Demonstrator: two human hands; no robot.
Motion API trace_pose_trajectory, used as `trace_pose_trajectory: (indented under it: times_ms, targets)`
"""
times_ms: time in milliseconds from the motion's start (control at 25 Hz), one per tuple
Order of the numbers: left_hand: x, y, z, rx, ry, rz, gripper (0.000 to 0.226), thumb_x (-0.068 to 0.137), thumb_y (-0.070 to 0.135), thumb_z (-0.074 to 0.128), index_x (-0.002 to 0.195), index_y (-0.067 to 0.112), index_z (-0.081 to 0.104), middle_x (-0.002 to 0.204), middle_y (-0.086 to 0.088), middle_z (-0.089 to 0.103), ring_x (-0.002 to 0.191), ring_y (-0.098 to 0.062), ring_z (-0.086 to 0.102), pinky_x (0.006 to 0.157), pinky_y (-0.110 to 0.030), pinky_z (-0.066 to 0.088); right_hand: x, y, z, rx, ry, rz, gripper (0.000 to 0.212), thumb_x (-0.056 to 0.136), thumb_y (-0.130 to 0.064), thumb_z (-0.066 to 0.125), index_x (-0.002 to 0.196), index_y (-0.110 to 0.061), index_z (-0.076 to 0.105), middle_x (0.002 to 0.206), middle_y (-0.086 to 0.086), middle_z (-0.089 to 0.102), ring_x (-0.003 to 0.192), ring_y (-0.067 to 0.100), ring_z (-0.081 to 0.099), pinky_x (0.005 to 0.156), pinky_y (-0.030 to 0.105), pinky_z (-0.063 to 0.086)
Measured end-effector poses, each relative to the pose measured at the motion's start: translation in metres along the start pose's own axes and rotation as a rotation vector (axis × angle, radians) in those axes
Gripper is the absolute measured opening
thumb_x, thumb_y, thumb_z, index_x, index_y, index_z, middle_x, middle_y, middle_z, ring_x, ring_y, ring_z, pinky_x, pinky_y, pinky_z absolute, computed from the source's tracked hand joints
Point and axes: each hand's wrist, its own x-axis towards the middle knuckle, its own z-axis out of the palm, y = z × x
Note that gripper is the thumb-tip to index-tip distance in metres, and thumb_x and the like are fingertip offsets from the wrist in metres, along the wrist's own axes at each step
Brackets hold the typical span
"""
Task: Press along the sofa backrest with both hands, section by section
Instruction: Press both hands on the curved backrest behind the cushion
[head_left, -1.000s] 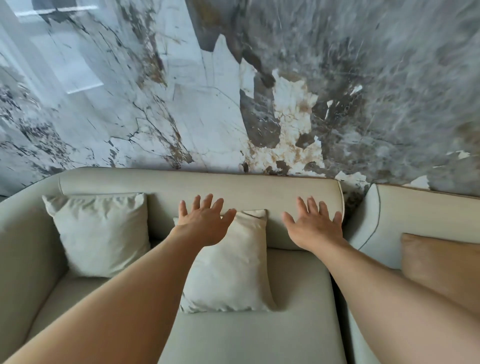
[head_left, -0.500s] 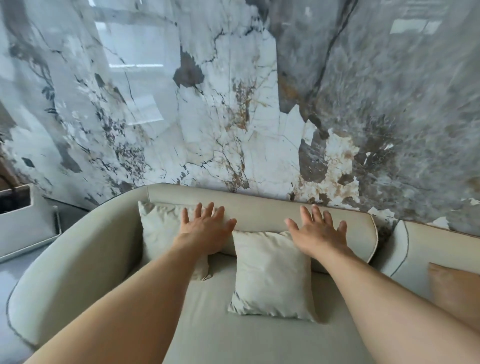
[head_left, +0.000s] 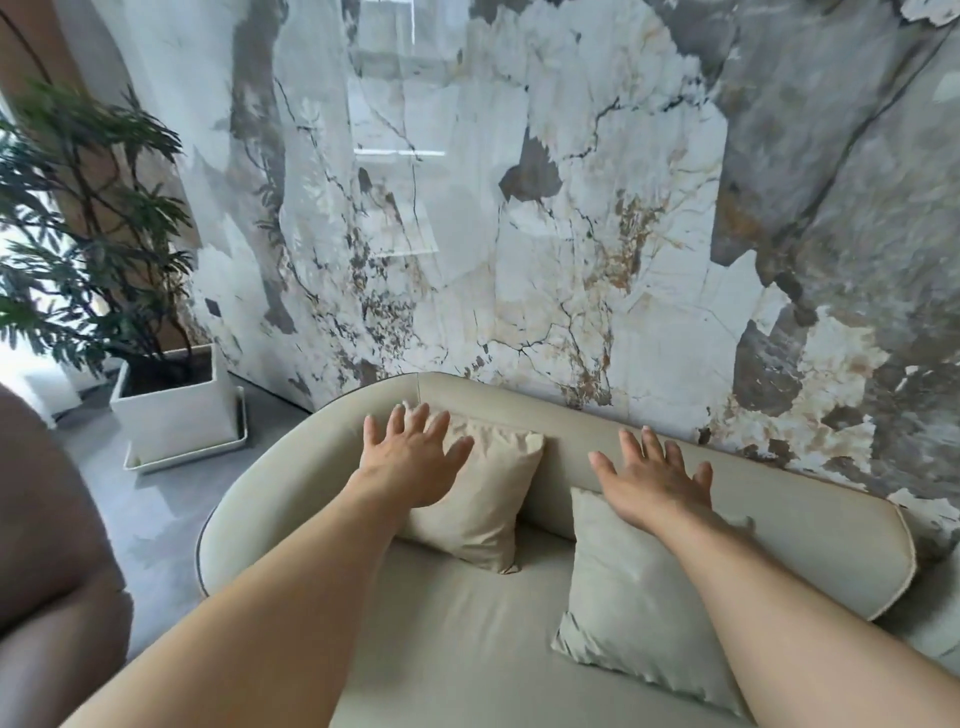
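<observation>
The pale beige sofa backrest (head_left: 582, 441) curves from the left arm to the right end, against a marble wall. My left hand (head_left: 410, 460) is spread flat, fingers apart, over the upper part of a cream cushion (head_left: 483, 493) that leans on the backrest's left section. My right hand (head_left: 657, 480) is also open and flat, lying against the backrest just above a grey-green cushion (head_left: 639, 597). Both hands hold nothing. Whether the palms press in or only hover cannot be told.
A marble-patterned wall (head_left: 519, 234) stands right behind the sofa. A potted plant in a white square planter (head_left: 176, 410) sits on the grey floor at the left. A brown upholstered seat (head_left: 47, 545) fills the near left edge. The sofa seat (head_left: 457, 649) lies below my arms.
Both hands and my view have shifted left along the backrest, from the middle-right section toward the left end. The left hand now covers the cream cushion; the plant has come into view.
</observation>
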Motion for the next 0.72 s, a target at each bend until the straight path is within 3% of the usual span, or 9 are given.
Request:
trace_pose_trajectory:
  times_ms: [160, 360, 720]
  targets:
    - [0.028, -0.052, -0.002, 0.062, -0.015, -0.023, 0.062, 0.093, 0.056, 0.014, 0.150, 0.030, 0.018, 0.163, -0.003, 0.007, 0.149, -0.028, -0.001, 0.116, -0.058, -0.002, 0.040, -0.048, 0.014, 0.032, -0.010, -0.018, 0.071, 0.092, -0.066, 0.008, 0.153, -0.031, 0.004, 0.164, -0.002, -0.004, 0.149, 0.024, -0.001, 0.114, 0.054, 0.001]
    - [0.093, -0.115, -0.007, 0.047, -0.020, -0.080, 0.062, 0.095, 0.059, 0.017, 0.148, 0.026, 0.019, 0.163, -0.002, 0.008, 0.149, -0.024, 0.002, 0.119, -0.051, 0.002, 0.117, -0.117, 0.042, 0.078, -0.020, -0.029, 0.070, 0.091, -0.064, 0.010, 0.153, -0.031, 0.008, 0.163, -0.003, 0.000, 0.148, 0.024, 0.003, 0.114, 0.055, 0.005]
    - [0.192, -0.175, 0.000, 0.067, -0.061, -0.080, 0.066, 0.095, 0.060, 0.015, 0.152, 0.026, 0.012, 0.163, -0.002, 0.007, 0.149, -0.023, -0.001, 0.119, -0.050, -0.001, 0.196, -0.191, 0.056, 0.045, -0.081, -0.053, 0.070, 0.092, -0.063, 0.012, 0.153, -0.029, 0.009, 0.164, -0.001, 0.001, 0.148, 0.024, 0.002, 0.113, 0.053, 0.006]
